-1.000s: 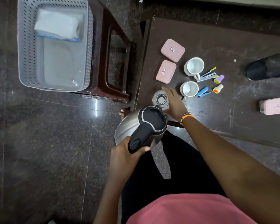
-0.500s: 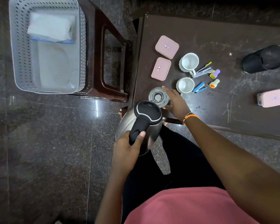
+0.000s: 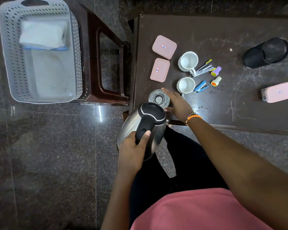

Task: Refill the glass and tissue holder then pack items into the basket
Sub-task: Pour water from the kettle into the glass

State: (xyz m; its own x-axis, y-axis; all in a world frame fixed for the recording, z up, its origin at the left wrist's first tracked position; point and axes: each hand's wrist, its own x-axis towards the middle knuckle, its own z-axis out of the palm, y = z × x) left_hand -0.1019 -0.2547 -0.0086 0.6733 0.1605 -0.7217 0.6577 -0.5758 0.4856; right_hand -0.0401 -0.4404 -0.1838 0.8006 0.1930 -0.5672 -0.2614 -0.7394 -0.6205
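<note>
A clear glass (image 3: 158,98) stands near the front left corner of the dark table (image 3: 223,35). My right hand (image 3: 177,103) wraps its right side. My left hand (image 3: 133,146) grips the black handle of a steel kettle (image 3: 145,128), held just in front of the glass with its spout end at the rim. A grey perforated basket (image 3: 12,63) sits on a brown stool (image 3: 110,95) to the left and holds a white tissue pack (image 3: 42,34). A black tissue holder (image 3: 265,53) lies on its side at the table's far right.
On the table are two pink lidded boxes (image 3: 164,46) (image 3: 160,70), a third (image 3: 278,92) at the right, two white mugs (image 3: 188,61) (image 3: 185,85), staplers (image 3: 201,86) and small stamps (image 3: 216,81). Dark polished floor lies all around.
The kettle has come closer to the glass, its lid end now at the rim. My right hand stays on the glass. The view has shifted slightly.
</note>
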